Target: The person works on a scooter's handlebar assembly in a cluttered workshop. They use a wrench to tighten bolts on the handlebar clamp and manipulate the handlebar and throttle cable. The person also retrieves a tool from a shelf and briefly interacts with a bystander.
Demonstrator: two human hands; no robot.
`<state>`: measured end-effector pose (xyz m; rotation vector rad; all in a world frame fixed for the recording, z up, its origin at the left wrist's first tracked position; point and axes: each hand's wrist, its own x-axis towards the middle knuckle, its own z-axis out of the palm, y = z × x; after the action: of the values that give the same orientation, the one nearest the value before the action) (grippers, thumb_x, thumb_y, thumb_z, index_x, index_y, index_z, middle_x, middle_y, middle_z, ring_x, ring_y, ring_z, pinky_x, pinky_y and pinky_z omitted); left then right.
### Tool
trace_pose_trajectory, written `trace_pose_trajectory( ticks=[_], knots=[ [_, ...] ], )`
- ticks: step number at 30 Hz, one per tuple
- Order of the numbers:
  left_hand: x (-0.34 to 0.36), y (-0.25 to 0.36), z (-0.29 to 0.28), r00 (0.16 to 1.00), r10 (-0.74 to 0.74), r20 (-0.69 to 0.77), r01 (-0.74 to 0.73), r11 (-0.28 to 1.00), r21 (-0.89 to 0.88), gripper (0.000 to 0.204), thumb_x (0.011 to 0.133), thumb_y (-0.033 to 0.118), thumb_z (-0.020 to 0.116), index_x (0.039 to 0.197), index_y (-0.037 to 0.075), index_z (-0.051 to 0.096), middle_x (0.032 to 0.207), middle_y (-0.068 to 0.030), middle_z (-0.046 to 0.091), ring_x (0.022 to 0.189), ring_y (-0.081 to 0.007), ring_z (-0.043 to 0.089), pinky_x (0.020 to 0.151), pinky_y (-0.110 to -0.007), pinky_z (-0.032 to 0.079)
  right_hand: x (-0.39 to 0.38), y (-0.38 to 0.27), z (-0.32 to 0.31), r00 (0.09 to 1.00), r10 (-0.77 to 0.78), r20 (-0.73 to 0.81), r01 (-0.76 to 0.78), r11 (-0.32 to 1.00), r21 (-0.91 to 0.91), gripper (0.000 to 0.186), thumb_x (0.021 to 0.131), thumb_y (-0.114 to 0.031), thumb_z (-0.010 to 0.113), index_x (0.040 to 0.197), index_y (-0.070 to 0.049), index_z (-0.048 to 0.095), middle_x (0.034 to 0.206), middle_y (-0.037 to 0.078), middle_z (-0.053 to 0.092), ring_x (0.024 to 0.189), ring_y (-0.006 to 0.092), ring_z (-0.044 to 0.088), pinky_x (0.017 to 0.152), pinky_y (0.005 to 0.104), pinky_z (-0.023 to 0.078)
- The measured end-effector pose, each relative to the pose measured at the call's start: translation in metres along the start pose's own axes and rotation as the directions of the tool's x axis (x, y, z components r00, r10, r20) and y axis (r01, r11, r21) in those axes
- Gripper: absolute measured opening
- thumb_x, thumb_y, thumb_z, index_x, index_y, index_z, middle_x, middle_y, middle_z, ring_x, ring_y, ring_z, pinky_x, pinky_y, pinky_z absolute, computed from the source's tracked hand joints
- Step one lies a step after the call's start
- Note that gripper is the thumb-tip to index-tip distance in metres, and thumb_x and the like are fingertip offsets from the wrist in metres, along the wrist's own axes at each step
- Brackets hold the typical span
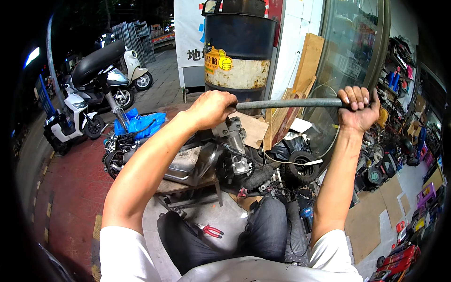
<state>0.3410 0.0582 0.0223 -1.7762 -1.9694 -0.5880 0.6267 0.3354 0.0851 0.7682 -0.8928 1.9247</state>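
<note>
While both my arms reach forward and up, I see the long grey metal rod (289, 103) lying almost level across the view, its long axis running left to right, with the right end a touch higher than the left. It hangs in the air above the dismantled engine block (235, 145) on the low workbench (183, 185), just in front of the dark steel drum (238, 49). My left hand (210, 109) is wrapped shut around the rod's left end, knuckles up, fingers fully curled so no gap shows. My right hand (359, 109) clamps the right end, fingers folded over the top of the bar, thumb hidden behind it. Red-handled pliers (211, 230) lie on the concrete floor between my knees, well apart from either hand. White scooters (82, 110) stand parked at the left on the red paving.
</note>
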Motion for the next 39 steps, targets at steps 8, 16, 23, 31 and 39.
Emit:
trace_pose_trajectory(
  ticks=[8, 16, 23, 31, 39],
  knots=[
    [0.007, 0.012, -0.003, 0.990, -0.127, 0.060, 0.126, 0.992, 0.017, 0.022, 0.089, 0.016, 0.073, 0.106, 0.001, 0.072, 0.098, -0.0187, 0.073, 0.094, -0.0380, 0.071, 0.083, -0.045, 0.056, 0.063, 0.019, -0.050, 0.959, 0.148, -0.242, -0.135, 0.988, 0.073, 0.041, 0.097, -0.034, 0.055, 0.063, -0.017, 0.040, 0.052, -0.006, 0.034, 0.048, 0.0125, 0.033, 0.058, 0.0316, 0.032],
    [0.017, 0.003, 0.002, 0.969, -0.230, 0.089, 0.234, 0.971, -0.045, 0.021, 0.091, 0.018, 0.072, 0.103, 0.000, 0.073, 0.093, -0.0194, 0.075, 0.088, -0.0358, 0.072, 0.080, -0.044, 0.056, 0.133, 0.053, -0.081, 0.809, 0.154, -0.567, -0.189, 0.982, -0.004, 0.036, 0.095, -0.037, 0.058, 0.073, -0.014, 0.040, 0.055, -0.003, 0.036, 0.048, 0.0147, 0.039, 0.060, 0.0354, 0.037],
    [0.017, 0.001, 0.009, 0.945, -0.324, 0.054, 0.327, 0.941, -0.087, 0.022, 0.091, 0.023, 0.072, 0.103, 0.004, 0.075, 0.093, -0.0172, 0.076, 0.092, -0.0357, 0.072, 0.084, -0.046, 0.055, 0.168, 0.104, -0.110, 0.638, -0.024, -0.770, -0.154, 0.975, -0.158, 0.038, 0.093, -0.039, 0.059, 0.076, -0.011, 0.038, 0.060, 0.003, 0.039, 0.052, 0.0226, 0.042, 0.052, 0.0384, 0.041],
    [0.017, 0.001, 0.011, 0.925, -0.376, 0.054, 0.379, 0.924, -0.060, 0.022, 0.094, 0.026, 0.069, 0.099, 0.005, 0.075, 0.081, -0.0135, 0.074, 0.080, -0.0326, 0.070, 0.076, -0.045, 0.054, 0.179, 0.122, -0.125, 0.740, 0.045, -0.671, -0.285, 0.925, -0.252, 0.050, 0.095, -0.035, 0.064, 0.122, -0.002, 0.038, 0.080, 0.009, 0.045, 0.064, 0.0225, 0.047, 0.060, 0.0419, 0.046],
    [0.009, 0.001, 0.013, 0.967, -0.215, -0.136, 0.238, 0.953, 0.187, 0.029, 0.094, 0.033, 0.071, 0.097, 0.005, 0.074, 0.085, -0.0168, 0.069, 0.097, -0.0363, 0.063, 0.085, -0.049, 0.051, 0.187, 0.135, -0.137, 0.750, 0.203, -0.630, -0.403, 0.895, -0.192, 0.083, 0.091, -0.036, 0.071, 0.147, 0.001, 0.023, 0.094, 0.016, 0.048, 0.074, 0.0251, 0.050, 0.071, 0.0456, 0.051]
  ],
)
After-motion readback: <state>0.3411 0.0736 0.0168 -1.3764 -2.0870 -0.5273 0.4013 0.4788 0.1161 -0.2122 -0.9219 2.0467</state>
